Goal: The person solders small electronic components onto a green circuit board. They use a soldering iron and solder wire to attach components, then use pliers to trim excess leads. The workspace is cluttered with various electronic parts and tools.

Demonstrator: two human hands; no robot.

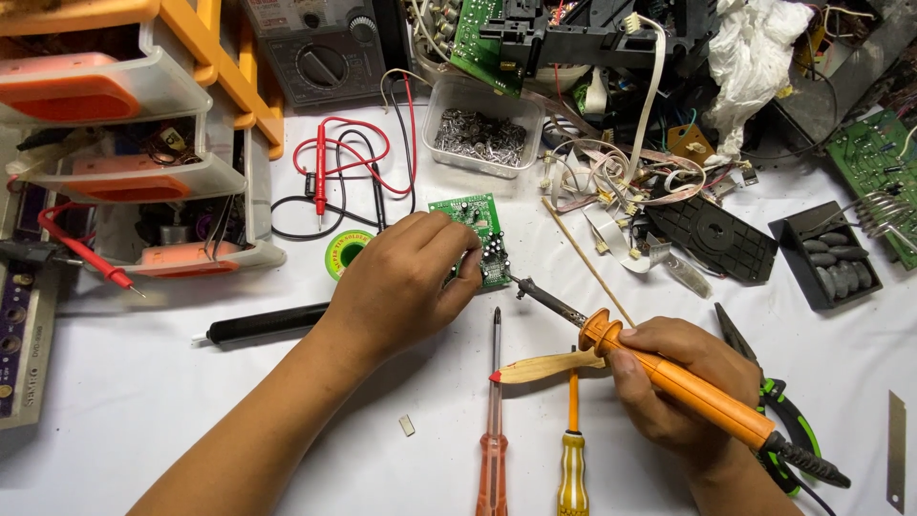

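Lying mid-bench: circuit board (475, 235), left hand (401, 282) resting on its near left edge. Touching the board's near right corner: tip of soldering iron (669, 377), slanting back from right hand (669, 392) at the near right. Sitting behind the board: tub of screws (480, 127), multimeter (320, 48) to its left. Lying left of the board: solder reel (344, 250). Lying between both hands, nearer: two screwdrivers (494, 420), side by side. Standing far left: drawer unit (143, 143). Peeking from behind the right hand: pliers (778, 411).

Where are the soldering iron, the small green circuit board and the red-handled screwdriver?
Soldering iron (693, 390): head view, middle of its orange handle, in the right hand (669, 387).
Circuit board (475, 212): head view, its bare upper part, beside the left hand (401, 282).
Screwdriver (493, 468): head view, its red handle.
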